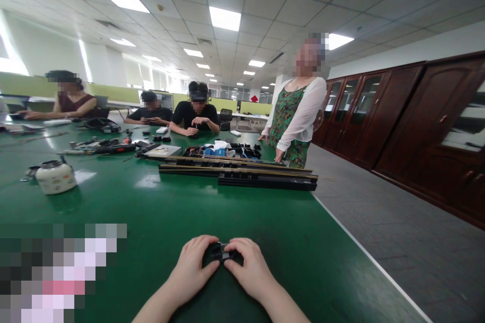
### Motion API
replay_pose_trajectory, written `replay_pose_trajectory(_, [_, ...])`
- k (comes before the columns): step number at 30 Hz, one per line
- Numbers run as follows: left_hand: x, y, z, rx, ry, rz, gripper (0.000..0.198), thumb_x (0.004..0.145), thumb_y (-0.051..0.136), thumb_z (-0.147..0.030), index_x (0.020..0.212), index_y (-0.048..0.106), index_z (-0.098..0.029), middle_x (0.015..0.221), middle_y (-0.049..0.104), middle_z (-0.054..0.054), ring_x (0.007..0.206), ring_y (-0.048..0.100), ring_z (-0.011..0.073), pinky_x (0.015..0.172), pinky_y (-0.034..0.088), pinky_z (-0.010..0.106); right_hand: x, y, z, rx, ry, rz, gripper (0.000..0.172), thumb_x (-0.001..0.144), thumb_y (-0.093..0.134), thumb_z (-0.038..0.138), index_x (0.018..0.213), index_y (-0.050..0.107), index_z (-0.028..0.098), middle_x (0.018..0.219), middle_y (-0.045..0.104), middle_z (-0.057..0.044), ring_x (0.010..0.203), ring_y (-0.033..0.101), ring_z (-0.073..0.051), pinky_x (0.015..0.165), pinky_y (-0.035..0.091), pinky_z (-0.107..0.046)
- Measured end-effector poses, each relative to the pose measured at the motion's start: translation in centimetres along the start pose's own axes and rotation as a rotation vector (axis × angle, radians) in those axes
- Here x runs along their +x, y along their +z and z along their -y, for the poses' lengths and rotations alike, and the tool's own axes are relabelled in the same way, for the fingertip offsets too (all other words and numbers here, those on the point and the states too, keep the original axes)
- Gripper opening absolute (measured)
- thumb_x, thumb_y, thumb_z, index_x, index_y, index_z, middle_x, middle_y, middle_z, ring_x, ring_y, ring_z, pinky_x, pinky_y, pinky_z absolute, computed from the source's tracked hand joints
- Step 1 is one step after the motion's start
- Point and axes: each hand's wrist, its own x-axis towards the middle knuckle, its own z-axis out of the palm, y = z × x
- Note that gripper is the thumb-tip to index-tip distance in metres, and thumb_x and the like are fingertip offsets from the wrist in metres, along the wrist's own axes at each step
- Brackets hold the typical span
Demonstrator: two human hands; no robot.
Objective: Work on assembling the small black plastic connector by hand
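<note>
A small black part (220,252) with lighter, metal-looking bits sits just above the green table (144,217), close in front of me. My left hand (195,261) grips its left side between thumb and fingers. From the right, my right hand (248,263) pinches the same part, thumb toward me and fingers on the far side. The two thumb tips nearly meet at its near edge. Fingers cover much of the part, and it is too small to tell its exact kind.
Long black rails (265,181) with thin brass-coloured rods lie across the table ahead. A white patterned pot (56,177) stands at the left, with tools (109,147) behind it. Several people sit beyond; one person (295,111) stands at the right edge. Wooden cabinets (401,116) line the right wall.
</note>
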Motion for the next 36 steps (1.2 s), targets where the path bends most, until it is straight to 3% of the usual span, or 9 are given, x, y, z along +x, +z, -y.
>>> replay_pose_trajectory(23, [0.0,-0.2,-0.2,0.015,-0.008,0.019,0.031,0.068,0.06,-0.023,0.099,0.058,-0.025,0.104,0.064,0.003,0.101,0.055,0.024,0.09,0.039,0.041,-0.1,-0.1,0.1,0.014,0.005,0.007,0.018,0.069,0.061,0.02,0.086,0.066,0.027,0.101,0.065,-0.001,0.104,0.053,-0.02,0.094,0.035,-0.035])
replay_pose_trajectory(31, [0.1,-0.3,-0.4,0.008,-0.019,0.029,0.031,0.068,0.06,-0.023,0.1,0.058,-0.024,0.105,0.063,0.004,0.102,0.054,0.0234,0.092,0.038,0.04,0.9,0.1,-1.7,0.405,0.119,-0.12,0.021,0.071,0.059,0.024,0.092,0.061,0.021,0.097,0.067,-0.003,0.097,0.059,-0.02,0.092,0.04,-0.035])
replay_pose_trajectory(36, [0.2,-0.4,-0.6,0.021,-0.044,0.044,0.033,0.068,0.058,-0.022,0.101,0.059,-0.025,0.107,0.063,0.004,0.105,0.053,0.0241,0.093,0.036,0.041,1.6,0.6,-3.0,0.691,0.155,-0.206,0.026,0.065,0.066,0.029,0.088,0.061,0.018,0.091,0.068,-0.006,0.092,0.061,-0.021,0.089,0.043,-0.036])
